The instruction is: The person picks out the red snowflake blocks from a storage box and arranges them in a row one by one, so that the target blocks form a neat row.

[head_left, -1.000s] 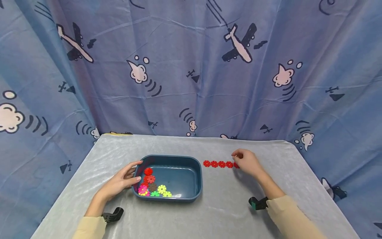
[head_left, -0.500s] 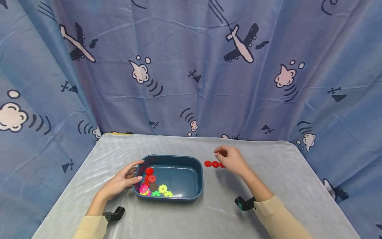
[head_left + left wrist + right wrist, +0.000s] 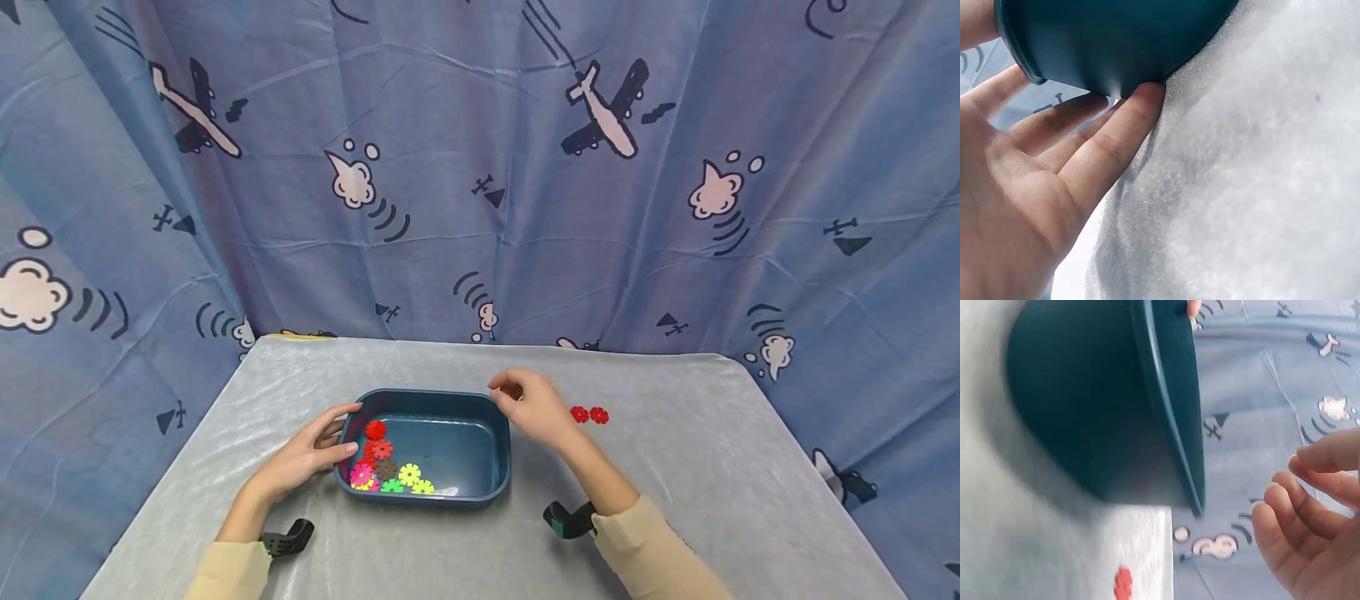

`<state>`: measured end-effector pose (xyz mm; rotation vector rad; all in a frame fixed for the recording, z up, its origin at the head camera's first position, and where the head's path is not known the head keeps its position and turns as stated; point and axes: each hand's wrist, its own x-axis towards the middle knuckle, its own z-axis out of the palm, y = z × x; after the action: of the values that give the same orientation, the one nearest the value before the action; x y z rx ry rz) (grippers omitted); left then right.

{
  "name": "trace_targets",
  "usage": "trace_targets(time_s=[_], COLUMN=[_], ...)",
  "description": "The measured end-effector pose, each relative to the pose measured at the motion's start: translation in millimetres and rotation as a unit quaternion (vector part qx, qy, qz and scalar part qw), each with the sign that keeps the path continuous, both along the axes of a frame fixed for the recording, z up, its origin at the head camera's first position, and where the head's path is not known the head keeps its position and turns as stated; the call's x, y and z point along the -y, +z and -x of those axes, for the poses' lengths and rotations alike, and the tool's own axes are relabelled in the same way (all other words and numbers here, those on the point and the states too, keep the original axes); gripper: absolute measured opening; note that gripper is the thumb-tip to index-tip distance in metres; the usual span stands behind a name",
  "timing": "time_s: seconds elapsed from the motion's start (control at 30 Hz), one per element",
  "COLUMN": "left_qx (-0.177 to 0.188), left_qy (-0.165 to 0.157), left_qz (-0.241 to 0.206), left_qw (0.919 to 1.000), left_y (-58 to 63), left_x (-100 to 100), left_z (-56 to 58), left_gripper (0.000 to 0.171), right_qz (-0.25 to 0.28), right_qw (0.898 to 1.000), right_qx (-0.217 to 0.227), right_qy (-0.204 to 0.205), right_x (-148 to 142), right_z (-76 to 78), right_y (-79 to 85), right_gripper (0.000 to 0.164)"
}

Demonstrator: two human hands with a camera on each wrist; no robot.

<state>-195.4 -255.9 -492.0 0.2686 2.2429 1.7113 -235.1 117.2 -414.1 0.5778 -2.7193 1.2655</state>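
Note:
A dark teal plastic bin (image 3: 457, 446) stands on the table. My left hand (image 3: 307, 454) holds its left end, thumb at the rim and fingertips on the outer wall (image 3: 1104, 44). My right hand (image 3: 536, 408) hovers by the right rim, fingers loosely bent; the right wrist view shows nothing between its fingertips (image 3: 1266, 512). Red notched flower discs (image 3: 580, 414) lie right of that hand, which hides others of their row. In the bin's left end lie more discs: red (image 3: 382, 449), pink (image 3: 362, 474), brown (image 3: 386, 471), yellow (image 3: 409, 474) and green (image 3: 392, 486).
A pale grey cloth (image 3: 420, 550) covers the table. Behind it hangs a blue curtain (image 3: 435, 250) printed with planes and clouds. Black camera mounts (image 3: 288, 540) sit at both wrists.
My right hand has moved left along the row of red discs to the bin's right rim, uncovering the discs at the row's right end. The left hand stays at the bin.

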Motion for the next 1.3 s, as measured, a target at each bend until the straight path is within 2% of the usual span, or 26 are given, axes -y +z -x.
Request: trace_targets(time_s=[0.53,0.9,1.1,1.3], left_qx=[-0.005,-0.007,0.0,0.0], left_qy=[0.005,-0.005,0.006,-0.001], left_qz=[0.008,-0.002,-0.001,-0.008], left_qw=[0.9999,1.0,1.0,1.0], left_y=[0.2,2.7,2.0,0.2], left_x=[0,1,-1,0], left_z=[0.6,0.8,0.8,0.6], left_gripper=[0.063,0.065,0.064,0.063], right_qz=[0.009,0.026,0.017,0.002], right_qw=[0.997,0.994,0.993,0.99], right_qx=[0.026,0.046,0.063,0.078], right_qy=[0.078,0.099,0.101,0.113], right_x=[64,94,106,120], right_z=[-13.3,-11.4,-10.2,-8.9], right_y=[-7.8,-23.6,-32.9,-43.0], right_gripper=[0.016,0.015,0.018,0.018])
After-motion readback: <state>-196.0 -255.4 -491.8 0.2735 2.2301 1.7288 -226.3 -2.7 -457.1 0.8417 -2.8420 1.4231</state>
